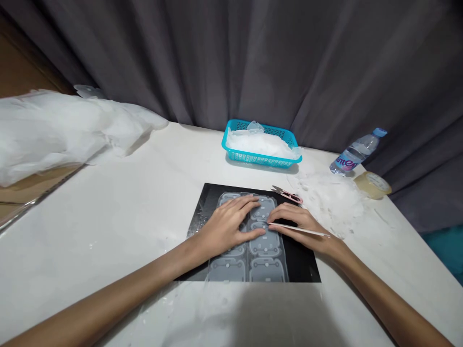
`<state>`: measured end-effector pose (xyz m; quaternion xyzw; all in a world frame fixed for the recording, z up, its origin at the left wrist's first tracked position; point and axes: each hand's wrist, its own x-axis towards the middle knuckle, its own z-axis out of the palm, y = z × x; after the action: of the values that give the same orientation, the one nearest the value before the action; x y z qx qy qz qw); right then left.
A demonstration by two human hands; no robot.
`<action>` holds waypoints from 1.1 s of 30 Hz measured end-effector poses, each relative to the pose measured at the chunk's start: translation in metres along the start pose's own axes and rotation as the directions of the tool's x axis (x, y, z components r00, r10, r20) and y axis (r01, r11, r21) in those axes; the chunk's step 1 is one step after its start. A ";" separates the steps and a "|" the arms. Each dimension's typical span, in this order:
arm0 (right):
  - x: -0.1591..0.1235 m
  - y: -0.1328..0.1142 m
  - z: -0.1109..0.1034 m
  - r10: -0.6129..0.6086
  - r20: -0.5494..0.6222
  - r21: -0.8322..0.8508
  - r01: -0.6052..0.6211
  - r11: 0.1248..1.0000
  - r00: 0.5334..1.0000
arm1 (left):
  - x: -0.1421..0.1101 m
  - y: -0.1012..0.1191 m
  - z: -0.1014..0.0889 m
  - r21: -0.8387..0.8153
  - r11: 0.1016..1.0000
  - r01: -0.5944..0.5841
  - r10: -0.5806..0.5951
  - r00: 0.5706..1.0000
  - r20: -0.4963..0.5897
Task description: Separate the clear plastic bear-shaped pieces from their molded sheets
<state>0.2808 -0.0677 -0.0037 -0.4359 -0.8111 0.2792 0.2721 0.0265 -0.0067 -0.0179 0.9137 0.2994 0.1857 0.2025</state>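
Observation:
A black mat [302, 262] lies on the white table in front of me. On it rests a translucent sheet [265, 267] of several rounded moulded shapes. My left hand [229, 224] lies flat on the sheet with its fingers spread. My right hand [300, 224] pinches a thin white stick-like tool [307, 231], whose tip touches the sheet near the left fingertips.
Small pink snips [288, 194] lie at the mat's far edge. Behind stands a turquoise basket [258, 156] of white plastic bits. White scraps [334, 200], a water bottle [356, 152] and a tape roll [372, 184] are at right. A white plastic bag [61, 127] lies at left.

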 end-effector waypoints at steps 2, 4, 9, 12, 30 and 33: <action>0.000 -0.001 0.001 -0.011 -0.005 -0.006 0.011 1.000 1.000 | 0.000 0.000 0.000 0.000 1.000 0.002 -0.002 1.000 0.003; 0.000 -0.003 0.002 -0.028 -0.006 -0.013 0.028 1.000 1.000 | -0.001 0.000 0.000 -0.001 1.000 0.004 -0.004 1.000 0.003; -0.001 -0.007 0.004 -0.122 -0.021 -0.100 0.119 0.988 0.992 | -0.001 -0.001 0.001 0.001 1.000 -0.005 0.005 1.000 0.010; -0.003 -0.008 0.000 -0.155 -0.014 -0.169 0.150 0.974 0.988 | -0.002 0.000 0.001 0.023 1.000 0.001 -0.002 1.000 0.016; -0.001 -0.002 0.019 -0.296 -0.049 -0.580 0.215 0.786 0.954 | 0.003 0.003 -0.002 -0.015 1.000 0.017 -0.017 1.000 0.024; -0.004 -0.001 0.027 -0.319 0.005 -0.625 0.252 0.739 0.948 | 0.002 0.003 -0.002 -0.041 0.997 0.063 -0.061 0.997 0.050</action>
<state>0.2638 -0.0776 -0.0230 -0.3847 -0.8995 -0.0696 0.1950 0.0286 -0.0066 -0.0145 0.9038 0.3184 0.1633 0.2348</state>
